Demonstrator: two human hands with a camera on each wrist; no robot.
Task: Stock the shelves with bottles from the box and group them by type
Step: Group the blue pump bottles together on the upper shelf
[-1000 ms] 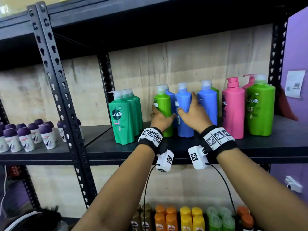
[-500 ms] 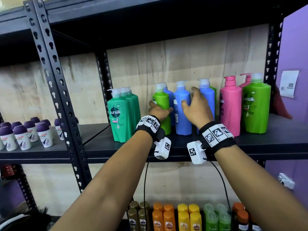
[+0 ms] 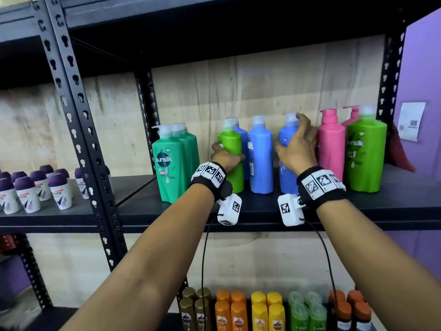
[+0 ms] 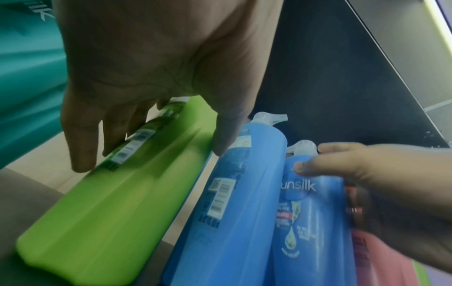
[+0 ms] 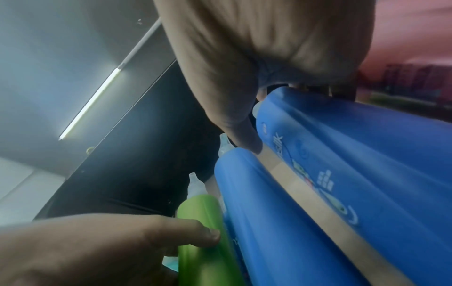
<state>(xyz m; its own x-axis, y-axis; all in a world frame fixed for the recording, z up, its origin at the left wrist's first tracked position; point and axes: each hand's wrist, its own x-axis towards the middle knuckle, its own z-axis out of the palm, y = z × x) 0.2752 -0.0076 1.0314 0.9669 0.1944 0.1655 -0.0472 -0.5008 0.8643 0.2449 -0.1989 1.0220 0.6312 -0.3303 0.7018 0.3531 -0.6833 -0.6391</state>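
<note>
Both hands are on bottles standing on the dark shelf (image 3: 262, 206). The left hand (image 3: 225, 158) has its fingers (image 4: 80, 139) curled round the lime green bottle (image 3: 231, 158), thumb lying on the side facing the neighbouring blue bottle (image 3: 260, 158). The right hand (image 3: 296, 149) wraps the right-hand blue bottle (image 3: 285, 142) near its shoulder, fingers reaching behind it; how firmly they press seems unclear from the blurred wrist view. A gap separates the two blue bottles. Just right stand a pink bottle (image 3: 331, 149) and another green bottle (image 3: 366, 154); three teal bottles (image 3: 170, 166) stand to the left. Small purple-capped bottles (image 3: 31, 189) fill the next bay.
</note>
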